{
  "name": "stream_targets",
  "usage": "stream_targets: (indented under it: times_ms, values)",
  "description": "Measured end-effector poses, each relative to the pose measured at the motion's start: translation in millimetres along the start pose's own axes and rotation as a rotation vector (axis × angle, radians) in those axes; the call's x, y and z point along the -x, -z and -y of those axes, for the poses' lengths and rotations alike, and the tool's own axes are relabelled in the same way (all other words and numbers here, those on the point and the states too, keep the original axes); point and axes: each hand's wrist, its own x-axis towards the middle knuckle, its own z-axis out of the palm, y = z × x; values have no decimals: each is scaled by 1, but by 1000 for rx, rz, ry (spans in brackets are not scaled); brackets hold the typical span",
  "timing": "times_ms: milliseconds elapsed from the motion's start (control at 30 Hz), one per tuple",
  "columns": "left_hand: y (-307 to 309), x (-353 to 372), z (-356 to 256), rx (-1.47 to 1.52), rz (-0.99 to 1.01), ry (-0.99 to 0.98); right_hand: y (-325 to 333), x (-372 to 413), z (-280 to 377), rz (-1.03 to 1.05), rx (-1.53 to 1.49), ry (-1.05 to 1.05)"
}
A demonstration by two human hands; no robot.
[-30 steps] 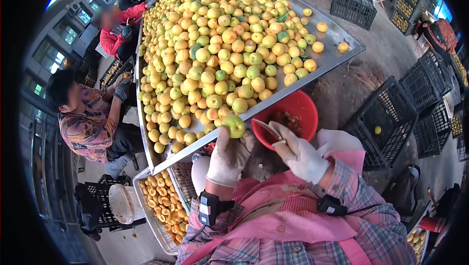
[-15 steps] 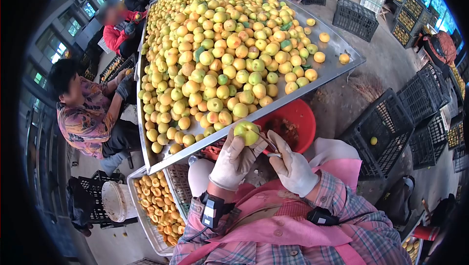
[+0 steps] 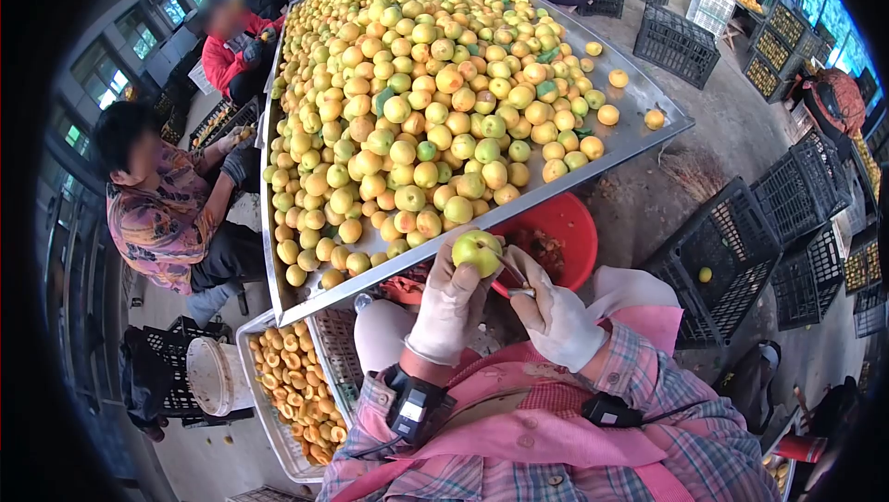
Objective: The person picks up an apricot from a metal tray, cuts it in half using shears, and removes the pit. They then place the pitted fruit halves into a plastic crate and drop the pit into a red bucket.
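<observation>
My left hand [image 3: 447,309], in a white glove, grips a yellow-green apricot [image 3: 477,253] between thumb and fingers, just off the front edge of the metal table [image 3: 519,208]. My right hand [image 3: 561,324], gloved too, is closed around a small knife [image 3: 511,269]. Its thin, dark blade reaches to the right side of the apricot, and a bit of shiny metal shows at my fingers. A big heap of apricots [image 3: 407,122] covers most of the table beyond my hands. Under the table edge, behind the knife, is a red basin [image 3: 576,241] with scraps in it.
At lower left a white crate [image 3: 248,354] holds halved apricots [image 3: 296,382], beside a white bucket [image 3: 211,374]. Black crates [image 3: 713,257] stand at right, one with a single fruit inside. A person [image 3: 162,210] in a patterned shirt sits at the table's left side; others sit farther back.
The apricot has turned slightly in my left hand, and both hands have shifted only a little. The knife stays against it. The whole view has moved slightly.
</observation>
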Motion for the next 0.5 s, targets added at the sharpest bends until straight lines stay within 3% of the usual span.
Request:
stream_targets:
  times_ms: [67, 200, 267, 400, 500]
  values:
    - [-9, -1, 6, -14, -22, -20, -9, -4, -6, -166, -48, 93]
    - [-10, 1, 1, -61, -32, 21, -6, -3, -5, -98, -129, 33]
    - [-2, -1, -8, -274, -15, 73, 1, -1, -3, 37, -127, -107]
    - [-5, 1, -28, -541, 9, 79, 2, -2, 4, 37, -92, -67]
    - [-9, 4, -9, -452, -18, 2, -2, -7, 7, -10, -105, -71]
